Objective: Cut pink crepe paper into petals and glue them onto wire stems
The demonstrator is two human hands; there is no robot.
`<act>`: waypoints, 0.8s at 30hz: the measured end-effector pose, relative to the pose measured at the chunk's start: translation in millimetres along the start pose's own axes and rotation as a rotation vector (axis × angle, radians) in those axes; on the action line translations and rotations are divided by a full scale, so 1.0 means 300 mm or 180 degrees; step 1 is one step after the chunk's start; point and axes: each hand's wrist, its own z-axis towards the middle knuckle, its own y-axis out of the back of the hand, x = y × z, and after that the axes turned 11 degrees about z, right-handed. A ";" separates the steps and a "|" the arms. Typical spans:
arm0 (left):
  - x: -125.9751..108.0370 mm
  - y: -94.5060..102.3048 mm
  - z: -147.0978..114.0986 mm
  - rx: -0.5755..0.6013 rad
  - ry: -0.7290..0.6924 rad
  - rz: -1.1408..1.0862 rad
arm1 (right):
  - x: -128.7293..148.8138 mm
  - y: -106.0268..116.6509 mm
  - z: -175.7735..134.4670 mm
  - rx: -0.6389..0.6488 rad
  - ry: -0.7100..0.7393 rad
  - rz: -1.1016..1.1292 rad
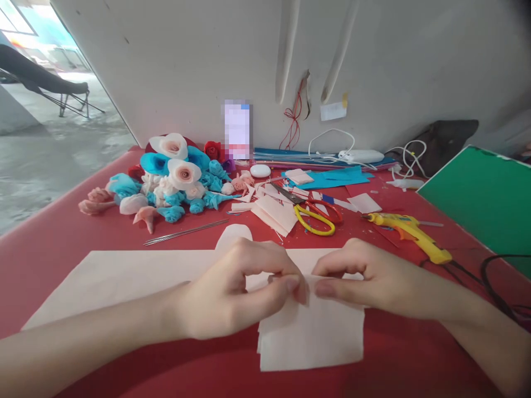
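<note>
A red table (50,249) is covered at its far left by a heap of paper flowers (174,177) in blue, white, pink and red, and thin metal rods (186,232) are laid just near of that heap. A long strip of pale pink crepe paper (124,276) is spread across the near part of the table, with a folded stack of it (311,337) at the near centre. The folded edge is pinched by the left hand (232,293) between thumb and fingers, and the same edge seems to be pinched just to the right by the right hand (373,282), though its fingertips are partly hidden. Farther back, yellow-handled scissors (315,221) are seen among paper scraps (274,213), and a yellow glue gun (415,235) is laid to the right, near a green board (485,199).
</note>
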 end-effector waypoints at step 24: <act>0.029 -0.008 0.009 -0.0169 -0.0383 0.0453 | -0.007 -0.023 0.018 -0.1602 0.0919 -0.0358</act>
